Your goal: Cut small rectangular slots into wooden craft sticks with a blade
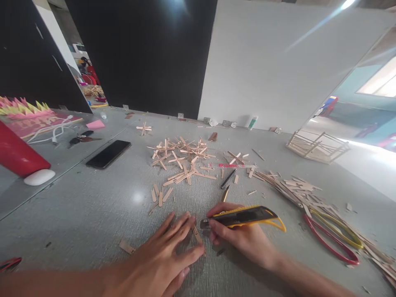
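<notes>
My left hand (163, 255) lies flat on the grey table (93, 206), fingers spread, pressing down a thin wooden stick (197, 236). My right hand (239, 239) grips a yellow and black utility knife (244, 216), its blade end at the stick just beside my left fingertips. A pile of cut popsicle sticks and small star-shaped stick pieces (181, 159) lies further back in the middle of the table.
A black phone (108, 154) lies at the left, a red cylinder (18, 154) and white object further left. Stick scraps (297, 187), red and yellow loops (332, 233) sit right. A stick frame (315, 146) stands at back right. A pen (228, 178) and pink marker lie centre.
</notes>
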`<state>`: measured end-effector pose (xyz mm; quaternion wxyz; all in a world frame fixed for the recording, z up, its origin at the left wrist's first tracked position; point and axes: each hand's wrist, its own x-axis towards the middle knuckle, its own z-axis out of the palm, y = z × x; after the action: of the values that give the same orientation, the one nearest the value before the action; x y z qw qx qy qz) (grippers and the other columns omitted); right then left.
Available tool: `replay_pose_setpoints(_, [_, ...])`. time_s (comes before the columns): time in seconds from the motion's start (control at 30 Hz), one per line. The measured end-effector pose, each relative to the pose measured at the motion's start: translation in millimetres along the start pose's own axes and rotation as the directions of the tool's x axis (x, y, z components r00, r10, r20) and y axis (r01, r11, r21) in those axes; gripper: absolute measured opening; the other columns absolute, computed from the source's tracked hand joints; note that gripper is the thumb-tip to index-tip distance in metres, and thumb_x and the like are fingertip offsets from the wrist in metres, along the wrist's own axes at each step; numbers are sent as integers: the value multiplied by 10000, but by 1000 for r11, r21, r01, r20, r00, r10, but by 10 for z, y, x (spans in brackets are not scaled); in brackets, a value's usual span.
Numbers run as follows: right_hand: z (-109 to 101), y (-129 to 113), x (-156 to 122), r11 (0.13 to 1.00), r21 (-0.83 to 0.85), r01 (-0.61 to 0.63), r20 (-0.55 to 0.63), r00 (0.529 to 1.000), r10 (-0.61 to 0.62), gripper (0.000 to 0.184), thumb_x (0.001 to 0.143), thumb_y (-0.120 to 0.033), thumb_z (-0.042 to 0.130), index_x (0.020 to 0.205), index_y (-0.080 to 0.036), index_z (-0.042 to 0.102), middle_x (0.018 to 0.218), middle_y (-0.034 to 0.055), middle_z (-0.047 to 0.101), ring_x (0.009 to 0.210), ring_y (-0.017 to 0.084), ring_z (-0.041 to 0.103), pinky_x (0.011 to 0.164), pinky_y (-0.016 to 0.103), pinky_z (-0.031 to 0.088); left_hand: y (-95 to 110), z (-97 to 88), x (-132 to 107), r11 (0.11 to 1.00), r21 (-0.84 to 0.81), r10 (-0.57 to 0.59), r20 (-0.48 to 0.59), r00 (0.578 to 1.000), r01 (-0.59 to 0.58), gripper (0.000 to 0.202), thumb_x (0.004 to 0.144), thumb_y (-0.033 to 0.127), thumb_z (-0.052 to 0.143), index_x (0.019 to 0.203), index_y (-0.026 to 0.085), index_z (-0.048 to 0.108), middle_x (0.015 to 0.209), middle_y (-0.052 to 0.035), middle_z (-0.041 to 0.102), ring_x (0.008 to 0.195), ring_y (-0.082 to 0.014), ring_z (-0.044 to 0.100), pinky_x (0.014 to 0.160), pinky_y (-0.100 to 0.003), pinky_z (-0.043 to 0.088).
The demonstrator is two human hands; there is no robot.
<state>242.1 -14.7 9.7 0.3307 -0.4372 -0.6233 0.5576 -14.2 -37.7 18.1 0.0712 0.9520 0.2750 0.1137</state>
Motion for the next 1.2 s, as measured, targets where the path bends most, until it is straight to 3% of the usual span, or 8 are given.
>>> replay_pose_setpoints(0.1, [49, -6, -10, 987, -158, -12, 10, 1000, 14, 370, 987, -540, 537, 1035, -178, 594, 611, -17, 655, 523, 141, 640, 542, 269, 515, -2, -24, 14, 999, -31, 18, 24, 1000, -17, 548, 852, 79, 554, 1379, 230, 571, 1567, -169, 450, 1411, -417, 448, 1064, -620, 467])
replay_pose_setpoints(0.27, [56, -79, -42, 882, -464, 80, -52, 992, -117, 279, 998, -473, 535, 1048, -227, 657, 614, -54, 689, 576, 147, 689, 850, 389, 517, -25, -73, 62, 997, 22, 67, 78, 995, -69, 502, 902, 157, 588, 1402, 195, 557, 1490, -233, 520, 1368, -453, 489, 1019, -629, 493])
replay_pose_setpoints(0.4, [28, -49, -78, 864, -497, 84, -94, 984, -150, 290, 1010, -473, 498, 1021, -237, 666, 584, -67, 644, 490, 132, 645, 656, 314, 525, -120, 34, 67, 998, -27, 49, -76, 996, -51, 381, 963, 86, 507, 1324, 177, 592, 1284, -157, 644, 1224, -330, 580, 1064, -544, 453])
replay_pose_setpoints(0.6, [20, -104, -105, 783, -612, 111, -120, 965, -231, 278, 1007, -465, 488, 977, -253, 667, 549, -76, 600, 456, 130, 590, 600, 308, 510, -193, 150, 76, 974, -210, -111, -110, 988, 86, 232, 982, 39, 467, 1015, 182, 646, 946, -55, 613, 883, -223, 546, 811, -380, 488])
replay_pose_setpoints(0.77, [32, -99, -96, 789, -590, 170, -118, 949, -293, 221, 996, -409, 534, 966, -233, 665, 574, -60, 622, 492, 128, 613, 600, 287, 530, -160, 58, 92, 960, -275, -93, -160, 983, 46, 223, 1030, 47, 391, 967, 179, 560, 960, -58, 608, 887, -212, 539, 797, -373, 468])
replay_pose_setpoints(0.9, [29, 41, -151, 894, -337, 295, -32, 946, -323, 263, 1045, -338, 442, 1232, -197, 561, 706, -22, 675, 456, 93, 596, 440, 203, 468, -164, -11, 64, 962, -266, -5, -271, 963, -69, 218, 1010, -11, 391, 1028, 175, 504, 908, -58, 634, 821, -191, 561, 765, -361, 461])
replay_pose_setpoints(1.07, [61, 89, -207, 566, -550, 614, 276, 773, -571, 237, 1055, -384, 495, 1183, -195, 557, 689, -12, 664, 531, 123, 621, 526, 252, 471, -213, -92, -21, 952, -221, 165, -215, 962, -213, 367, 923, -74, 391, 1195, 156, 481, 1025, -122, 665, 910, -232, 589, 826, -407, 479])
replay_pose_setpoints(1.2, [69, 42, -216, 383, -658, 649, 316, 700, -641, 174, 1082, -246, 407, 1128, -189, 564, 677, -9, 654, 532, 127, 612, 534, 275, 453, -235, -91, -72, 939, -215, 227, -195, 954, -267, 427, 914, -51, 449, 1277, 174, 441, 1043, -125, 685, 899, -235, 598, 826, -410, 491])
